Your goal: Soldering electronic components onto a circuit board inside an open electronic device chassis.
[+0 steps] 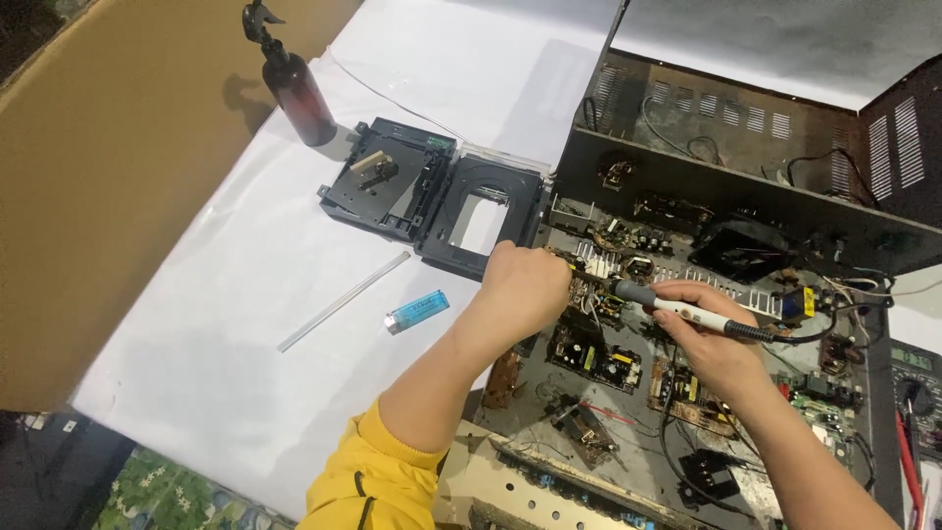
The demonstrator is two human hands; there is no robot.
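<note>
An opened black metal chassis [746,186] full of circuit boards [608,358] lies on the white sheet. My right hand [711,339] grips a white and grey soldering iron [687,312], its tip pointing left at a small board. My left hand [525,285] is closed over the chassis's left edge beside that tip; whatever it pinches is hidden by the fingers. A yellow sleeve covers my left upper arm.
A black disc-drive mechanism [432,196] lies open left of the chassis. A dark spray bottle [294,88] stands at the back. A clear rod [343,301] and a blue lighter [417,311] lie on the white sheet [216,324]. A multimeter [913,378] sits at far right.
</note>
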